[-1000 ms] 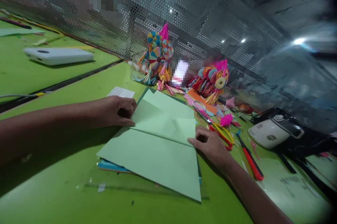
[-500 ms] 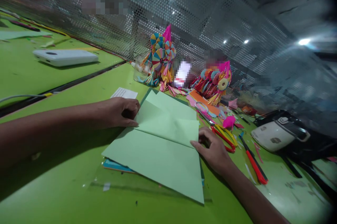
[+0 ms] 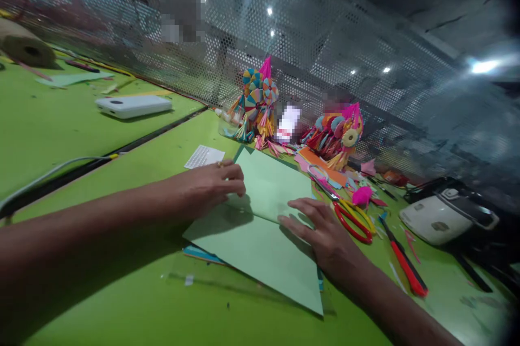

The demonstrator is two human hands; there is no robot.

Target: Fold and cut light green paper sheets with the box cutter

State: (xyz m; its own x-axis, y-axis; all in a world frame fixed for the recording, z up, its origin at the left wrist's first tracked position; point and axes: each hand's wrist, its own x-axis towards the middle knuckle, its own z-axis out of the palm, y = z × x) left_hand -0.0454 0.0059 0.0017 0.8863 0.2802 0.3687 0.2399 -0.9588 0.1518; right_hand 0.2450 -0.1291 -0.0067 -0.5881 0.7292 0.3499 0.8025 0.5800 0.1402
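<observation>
A light green sheet of paper [image 3: 264,254] lies on the table with a fold across its middle, its folded part on the far side. My left hand [image 3: 215,186] is over the left end of the fold, fingers bent and slightly apart, gripping nothing I can see; its thumb is hidden. At the right part of the fold is my right hand [image 3: 320,232], open, its fingers spread over the paper. Beneath the sheet, blue and darker green paper edges peek out, on a clear plastic sleeve.
Right of the paper lie scissors [image 3: 352,223] with red and yellow handles and a red cutter [image 3: 408,270]. Colourful paper tassel ornaments [image 3: 255,99] and a lit phone [image 3: 288,123] stand behind. A white device [image 3: 134,106] rests at the left, a black-and-white bag [image 3: 442,215] at the right.
Both hands have moved inward from the paper's side edges onto the fold. My right fingers have let go of the edge and spread. The view has shifted slightly left and up.
</observation>
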